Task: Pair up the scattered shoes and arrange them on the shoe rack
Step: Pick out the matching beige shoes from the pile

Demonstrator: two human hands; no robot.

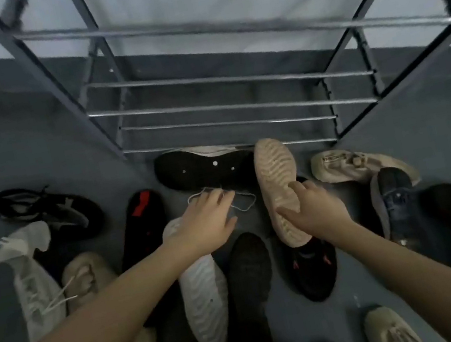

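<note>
Several shoes lie scattered on the grey floor in front of a metal shoe rack (224, 104) with bare rails. My right hand (312, 209) touches a tan shoe (277, 179) lying sole up, thumb and forefinger spread on its sole. My left hand (208, 219) hovers with relaxed fingers over a white lace (241, 201) beside a black-soled shoe (202, 168) lying on its side. Under my left wrist lies a white shoe (204, 295), sole up.
A black sneaker (50, 210) and a white sneaker (30, 283) lie at the left. A beige shoe (350, 167) and a dark blue shoe (395, 201) lie at the right. Black shoes (311, 270) fill the middle. The wall stands behind the rack.
</note>
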